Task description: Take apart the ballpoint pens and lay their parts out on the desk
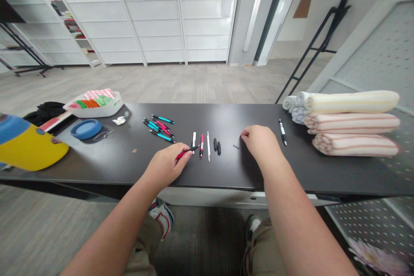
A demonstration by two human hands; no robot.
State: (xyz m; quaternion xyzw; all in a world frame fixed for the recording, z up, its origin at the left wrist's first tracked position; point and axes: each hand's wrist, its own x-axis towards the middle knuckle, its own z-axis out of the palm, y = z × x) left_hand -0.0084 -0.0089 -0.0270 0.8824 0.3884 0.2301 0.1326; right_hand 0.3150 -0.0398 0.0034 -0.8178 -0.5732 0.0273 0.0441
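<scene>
Gripping a red pen, the left hand has thumb and fingers closed round its barrel, just above the near part of the table. Well apart from it, the right hand curls its fingers down toward the tabletop, tips close together; whether they meet or hold anything cannot be told. A small dark bit lies near them, on their left.

The pen slants up to the right, red by the thumb, black farther along, with a thin tip. Beyond the left hand lies a loose heap of blue and red pens. Then come a white tube, a red tube, thin white rods and two black grips, side by side.

At the left edge, a yellow visor is cut off. The pen's rear end is hidden in the palm, and its front partly covers the white tube. The dark bit is too small to identify.
</scene>
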